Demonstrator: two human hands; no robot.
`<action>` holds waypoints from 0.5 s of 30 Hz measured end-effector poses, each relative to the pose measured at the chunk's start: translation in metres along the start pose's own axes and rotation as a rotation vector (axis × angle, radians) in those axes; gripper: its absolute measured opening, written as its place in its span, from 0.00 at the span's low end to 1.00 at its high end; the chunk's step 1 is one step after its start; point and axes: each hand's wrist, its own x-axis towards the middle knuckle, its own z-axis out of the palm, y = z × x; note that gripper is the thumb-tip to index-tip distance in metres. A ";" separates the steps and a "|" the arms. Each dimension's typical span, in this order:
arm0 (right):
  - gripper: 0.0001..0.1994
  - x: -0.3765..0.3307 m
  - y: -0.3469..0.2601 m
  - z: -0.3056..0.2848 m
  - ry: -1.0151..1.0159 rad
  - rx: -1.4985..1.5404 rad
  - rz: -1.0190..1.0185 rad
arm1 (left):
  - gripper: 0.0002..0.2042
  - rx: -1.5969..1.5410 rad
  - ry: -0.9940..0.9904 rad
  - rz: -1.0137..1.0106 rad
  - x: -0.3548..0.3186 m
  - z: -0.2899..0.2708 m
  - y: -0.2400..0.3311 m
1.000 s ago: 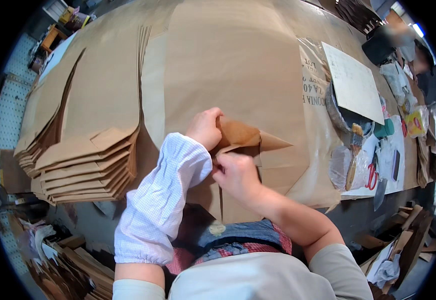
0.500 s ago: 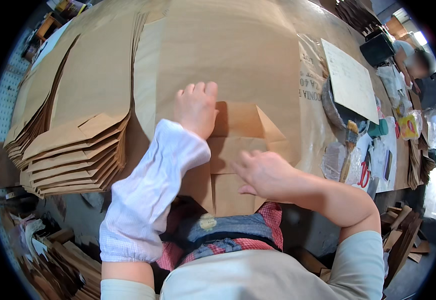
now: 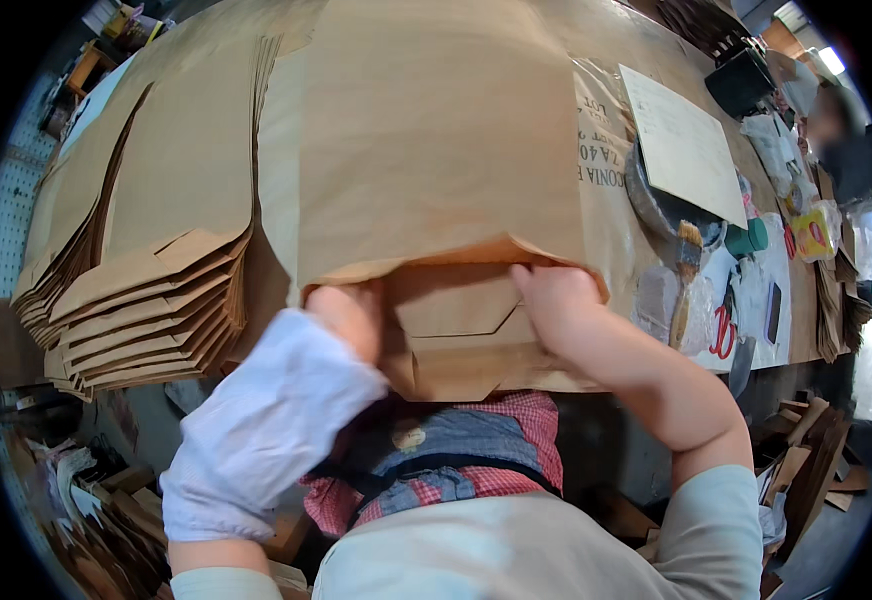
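A large brown paper bag [image 3: 436, 150] lies flat before me, its near end raised into a wide mouth. Inside that mouth a folded paper flap [image 3: 461, 305] shows, with creased paper below it at the table's edge. My left hand [image 3: 356, 318], its forearm in a white sleeve cover [image 3: 276, 410], holds the left corner of the mouth; its fingertips are hidden under the paper. At the right corner my right hand [image 3: 563, 305] grips the lifted edge, its bare forearm coming from the right. Some of its fingers are covered by the bag.
Stacked folded paper bags [image 3: 156, 290] stand at the left. To the right are a pale board [image 3: 681, 150] over a bowl, a brush [image 3: 687, 270], red-handled scissors [image 3: 723, 330] and a green-capped item [image 3: 748, 238]. Another person [image 3: 841, 140] is at far right, blurred.
Both hands have moved apart to the mouth's two corners, the left one also coming nearer to me. The bag's near end, folded before, now gapes open.
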 end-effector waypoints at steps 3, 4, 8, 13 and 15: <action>0.26 0.011 0.024 -0.009 -0.186 0.115 0.049 | 0.25 -0.100 -0.136 0.051 0.007 -0.035 -0.013; 0.28 0.016 0.028 -0.020 -0.352 0.129 0.096 | 0.26 -0.184 -0.116 0.033 0.017 -0.038 -0.014; 0.16 0.008 0.044 -0.025 -0.268 0.550 -0.151 | 0.23 -0.679 -0.236 0.142 0.028 -0.039 -0.030; 0.11 -0.008 0.036 -0.030 -0.096 0.614 -0.363 | 0.22 -0.795 -0.365 0.301 0.037 -0.043 -0.038; 0.09 0.000 0.039 -0.011 0.087 0.667 -0.239 | 0.20 -0.733 -0.418 0.347 0.038 -0.058 -0.041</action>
